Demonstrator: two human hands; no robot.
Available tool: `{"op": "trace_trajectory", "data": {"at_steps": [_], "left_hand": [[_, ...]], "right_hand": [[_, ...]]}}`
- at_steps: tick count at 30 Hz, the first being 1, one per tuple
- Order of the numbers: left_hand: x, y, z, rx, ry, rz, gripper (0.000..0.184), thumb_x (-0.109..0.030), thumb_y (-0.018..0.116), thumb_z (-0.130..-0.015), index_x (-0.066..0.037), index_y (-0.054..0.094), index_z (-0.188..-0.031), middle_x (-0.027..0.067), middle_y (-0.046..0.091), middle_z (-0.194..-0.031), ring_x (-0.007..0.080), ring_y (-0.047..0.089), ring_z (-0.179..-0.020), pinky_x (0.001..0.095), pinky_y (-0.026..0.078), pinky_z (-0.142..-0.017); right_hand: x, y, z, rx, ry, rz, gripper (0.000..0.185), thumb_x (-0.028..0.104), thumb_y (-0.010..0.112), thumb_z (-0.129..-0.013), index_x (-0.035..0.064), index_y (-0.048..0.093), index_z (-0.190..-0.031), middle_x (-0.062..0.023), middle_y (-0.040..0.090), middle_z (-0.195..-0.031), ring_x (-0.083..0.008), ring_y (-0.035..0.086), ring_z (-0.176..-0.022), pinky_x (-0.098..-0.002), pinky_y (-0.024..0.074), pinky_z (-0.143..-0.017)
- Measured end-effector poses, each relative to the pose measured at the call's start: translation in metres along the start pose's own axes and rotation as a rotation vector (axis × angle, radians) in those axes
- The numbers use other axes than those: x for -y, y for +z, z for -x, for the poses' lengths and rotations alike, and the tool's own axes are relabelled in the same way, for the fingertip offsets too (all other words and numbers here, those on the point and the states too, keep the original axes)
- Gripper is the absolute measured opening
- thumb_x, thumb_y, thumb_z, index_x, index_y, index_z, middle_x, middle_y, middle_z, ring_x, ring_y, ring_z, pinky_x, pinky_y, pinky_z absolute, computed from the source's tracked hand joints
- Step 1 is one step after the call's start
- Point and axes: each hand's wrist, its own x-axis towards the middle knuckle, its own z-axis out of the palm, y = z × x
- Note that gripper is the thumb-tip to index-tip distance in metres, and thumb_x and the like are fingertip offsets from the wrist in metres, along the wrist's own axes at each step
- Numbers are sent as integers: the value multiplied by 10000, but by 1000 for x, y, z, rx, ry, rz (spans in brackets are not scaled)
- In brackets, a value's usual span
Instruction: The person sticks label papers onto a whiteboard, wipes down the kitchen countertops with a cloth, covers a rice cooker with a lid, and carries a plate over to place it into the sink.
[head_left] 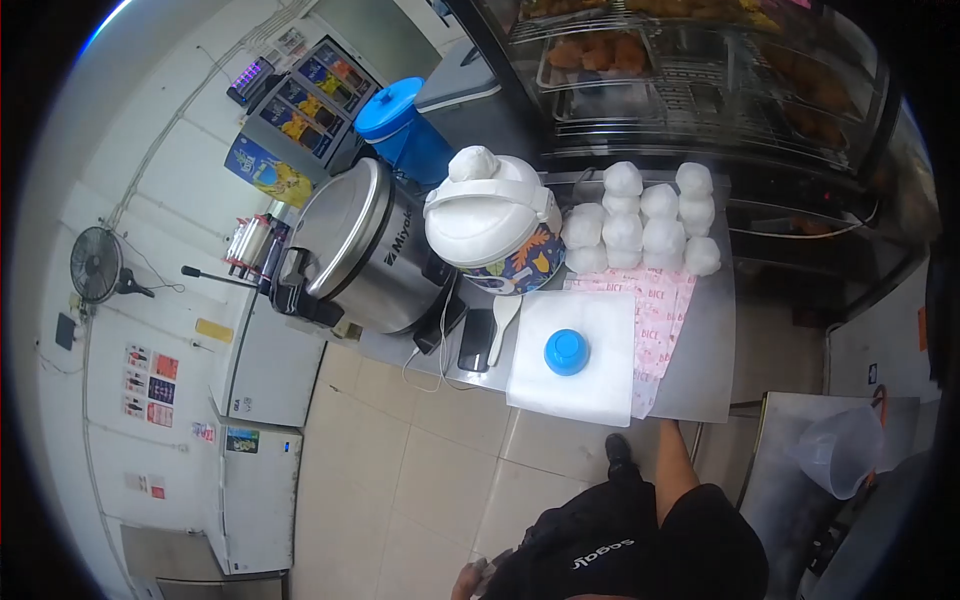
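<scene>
At the bottom edge, my left hand is partly in view, its fingers curled against a crumpled grey-white thing that I cannot make out. My right hand does not show. A bare limb runs under the table's front edge; I cannot tell whether it is an arm or a leg. On the table, a small blue bowl rests on white paper sheets. Pink printed paper lies beside them. Several white wrapped bundles stand behind, some stacked. A white rice paddle lies left of the sheets.
A white lidded container carries another wrapped bundle. Left of it stand a steel Miyako rice cooker and a blue lidded bucket. A phone lies by the edge. A glass food cabinet stands behind.
</scene>
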Motion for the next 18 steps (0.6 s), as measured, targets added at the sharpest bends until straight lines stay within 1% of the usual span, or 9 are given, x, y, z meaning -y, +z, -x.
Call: {"op": "trace_trajectory", "data": {"at_steps": [4, 7, 8, 10, 13, 14, 16, 17, 18], "left_hand": [[-5, 0, -15, -23, -37, 55, 554, -449, 510, -895, 41, 591, -1141, 158, 633, -1065, 273, 584, -1010, 396, 475, -830], [55, -10, -79, 96, -54, 218, 525, -411, 548, -887, 47, 591, -1140, 148, 630, -1049, 257, 584, -980, 391, 491, -788], [48, -2, -82, -60, -125, 119, 548, -411, 566, -877, 61, 574, -1155, 163, 623, -1073, 264, 586, -995, 410, 485, -821], [58, -3, -92, -62, 94, -170, 567, -401, 590, -868, 70, 550, -1182, 183, 615, -1099, 273, 581, -1037, 418, 486, -841], [65, 7, -113, -138, -31, -13, 552, -377, 610, -871, 67, 536, -1190, 191, 619, -1093, 267, 596, -1026, 395, 508, -805], [62, 14, -108, -150, -44, 8, 556, -381, 612, -872, 68, 532, -1191, 192, 622, -1083, 263, 605, -1007, 385, 512, -792], [-13, 28, -48, -176, -71, 46, 565, -389, 616, -873, 68, 523, -1192, 193, 629, -1064, 255, 621, -969, 365, 519, -765], [-1, 31, -56, -179, -39, 49, 672, -521, 575, -859, 70, 543, -1177, 184, 637, -1043, 256, 623, -926, 363, 505, -769], [5, 32, -57, -157, 25, 35, 657, -506, 581, -861, 56, 530, -1198, 176, 638, -1047, 253, 621, -934, 360, 505, -762]], "right_hand": [[5, -9, -1, 25, 25, 15, 404, 290, 478, -901, -2, 560, -1168, -227, 576, -1174, -396, 526, -1080, -465, 418, -913], [5, -14, -3, 41, 21, 38, 398, 290, 483, -900, -4, 564, -1157, -227, 580, -1164, -398, 530, -1062, -467, 421, -902], [4, -15, -2, 51, 18, 39, 396, 290, 485, -900, -4, 565, -1153, -226, 581, -1160, -399, 532, -1056, -468, 421, -898], [5, -19, -2, 63, 15, 55, 392, 290, 489, -899, -5, 568, -1145, -226, 584, -1153, -400, 534, -1043, -469, 423, -891], [1, -26, 0, 78, 5, 79, 387, 290, 494, -898, -7, 572, -1134, -225, 588, -1142, -403, 538, -1025, -471, 426, -880], [-1, -28, 1, 85, 1, 93, 385, 290, 496, -898, -7, 573, -1130, -225, 589, -1138, -404, 540, -1019, -472, 426, -877], [-4, -30, -2, 91, -2, 115, 381, 290, 500, -897, -8, 576, -1122, -224, 592, -1131, -405, 542, -1007, -473, 428, -870], [-5, -32, -3, 95, -4, 123, 380, 290, 502, -897, -9, 577, -1118, -224, 593, -1127, -406, 544, -1001, -474, 429, -866], [-6, -32, -4, 102, -6, 137, 378, 290, 503, -896, -9, 578, -1114, -224, 594, -1124, -407, 545, -995, -474, 430, -862]]}}
